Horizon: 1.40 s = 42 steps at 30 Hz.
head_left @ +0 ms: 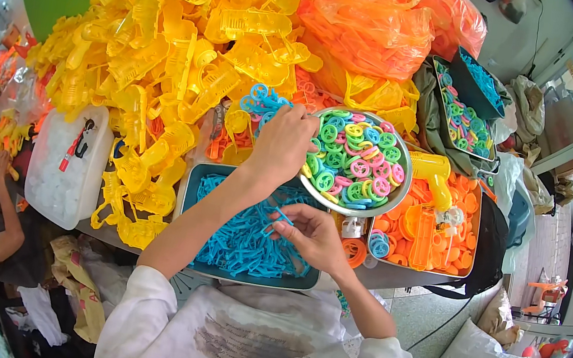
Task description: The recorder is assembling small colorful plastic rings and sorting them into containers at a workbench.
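My left hand (286, 141) is raised beside the left rim of a round metal bowl (400, 192), fingers bent inward. A cluster of blue plastic pieces with round ring ends (259, 101) shows right against its fingers; whether the hand grips them is hidden. Small spoked rings (360, 168) in green, pink, blue and yellow fill the bowl. Lower down, my right hand (315, 239) pinches a thin blue plastic stick (284, 216) between thumb and fingers. It is over a dark green tray (273, 281) heaped with similar blue sticks (235, 241).
Yellow molded plastic parts (174, 41) pile high at left and back. Orange bags (368, 27) stand behind the bowl. At right, a tray of orange parts (454, 252) carries a yellow piece (433, 175). A white tub (60, 167) stands left; another person's arm (7, 214) shows beyond it.
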Each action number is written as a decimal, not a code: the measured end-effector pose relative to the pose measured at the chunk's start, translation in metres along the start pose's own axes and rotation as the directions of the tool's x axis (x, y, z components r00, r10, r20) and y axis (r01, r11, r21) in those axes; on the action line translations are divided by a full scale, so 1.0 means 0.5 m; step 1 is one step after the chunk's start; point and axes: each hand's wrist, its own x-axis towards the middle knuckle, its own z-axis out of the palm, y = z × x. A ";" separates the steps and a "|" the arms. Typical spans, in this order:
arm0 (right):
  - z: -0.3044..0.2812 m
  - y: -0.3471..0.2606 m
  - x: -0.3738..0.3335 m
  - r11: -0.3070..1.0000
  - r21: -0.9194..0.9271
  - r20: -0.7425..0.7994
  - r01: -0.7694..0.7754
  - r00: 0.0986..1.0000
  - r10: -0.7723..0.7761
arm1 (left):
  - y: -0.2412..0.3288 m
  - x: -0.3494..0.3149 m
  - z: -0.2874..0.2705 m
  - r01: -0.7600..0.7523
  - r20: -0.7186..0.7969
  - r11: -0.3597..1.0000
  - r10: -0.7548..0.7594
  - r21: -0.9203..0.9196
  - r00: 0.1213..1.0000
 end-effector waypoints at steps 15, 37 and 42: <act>0.044 0.006 0.037 0.993 0.017 -0.322 0.114 0.941 -0.103 | 0.026 -0.293 -0.046 0.213 -0.018 0.405 -0.497 -0.889 0.868; 0.052 0.003 0.035 0.990 -0.134 -0.333 -0.032 0.943 -0.015 | 0.041 -0.295 -0.004 0.212 -0.142 0.463 -0.619 -0.861 0.773; 0.046 0.021 0.035 0.998 -0.062 -0.297 -0.025 0.955 0.005 | 0.033 -0.293 -0.020 0.298 -0.068 0.543 -0.553 -0.785 0.830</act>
